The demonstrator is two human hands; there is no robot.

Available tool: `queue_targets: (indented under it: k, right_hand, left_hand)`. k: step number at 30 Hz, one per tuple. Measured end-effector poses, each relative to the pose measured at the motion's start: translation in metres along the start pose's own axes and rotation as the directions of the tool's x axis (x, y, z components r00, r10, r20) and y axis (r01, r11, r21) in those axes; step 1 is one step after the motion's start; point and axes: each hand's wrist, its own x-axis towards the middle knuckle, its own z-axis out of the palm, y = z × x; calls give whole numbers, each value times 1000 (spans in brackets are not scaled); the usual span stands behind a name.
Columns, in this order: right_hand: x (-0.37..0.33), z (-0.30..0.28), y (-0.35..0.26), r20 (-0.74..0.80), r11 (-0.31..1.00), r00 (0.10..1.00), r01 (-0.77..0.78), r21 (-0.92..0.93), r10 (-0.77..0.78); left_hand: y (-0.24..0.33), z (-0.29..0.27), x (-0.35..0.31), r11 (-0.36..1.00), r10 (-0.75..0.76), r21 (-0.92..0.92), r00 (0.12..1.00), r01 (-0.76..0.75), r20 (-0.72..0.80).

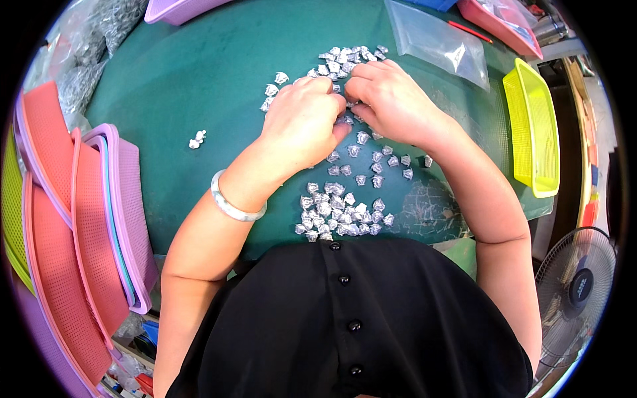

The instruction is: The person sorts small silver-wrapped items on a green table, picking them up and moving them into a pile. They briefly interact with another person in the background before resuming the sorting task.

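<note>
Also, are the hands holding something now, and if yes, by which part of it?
It cannot be told: the left hand and the right hand are curled among small silver pieces, hiding any hold from view.

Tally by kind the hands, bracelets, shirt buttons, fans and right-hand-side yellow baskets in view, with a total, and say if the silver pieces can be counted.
Hands: 2 (left hand, right hand)
Bracelets: 1
Shirt buttons: 4
Fans: 1
Yellow baskets: 1
Total: 9
Silver pieces: no sure count; some overlap.

Left hand (302,119), right hand (393,99) amid silvery pieces (324,209)
</note>
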Motion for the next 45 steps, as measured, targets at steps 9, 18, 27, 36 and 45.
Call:
queue_targets:
  k: [9, 18, 27, 36, 45]
  right_hand:
    - [0, 1, 0, -40, 987, 989, 140, -74, -143]
    - [-5, -12, 13, -6, 990, 999, 40, 135, -40]
    - [-1, 2, 16, -4, 989, 997, 76, 126, -77]
    - [4, -1, 11, -28, 991, 997, -74, 115, 78]
    - [-12, -10, 0, 66, 987, 998, 11, 160, -21]
  left_hand:
    - [-11, 0, 0, 976, -160, -161, 985, 147, -70]
    - [-20, -3, 4, 827, -328, -464, 943, 318, 63]
    - [-11, -5, 1, 826, -276, -475, 952, 304, 129]
    - [-6, 11, -1, 993, -15, -118, 996, 4, -90]
    - [-5, 1, -2, 999, -38, 3, 999, 38, -39]
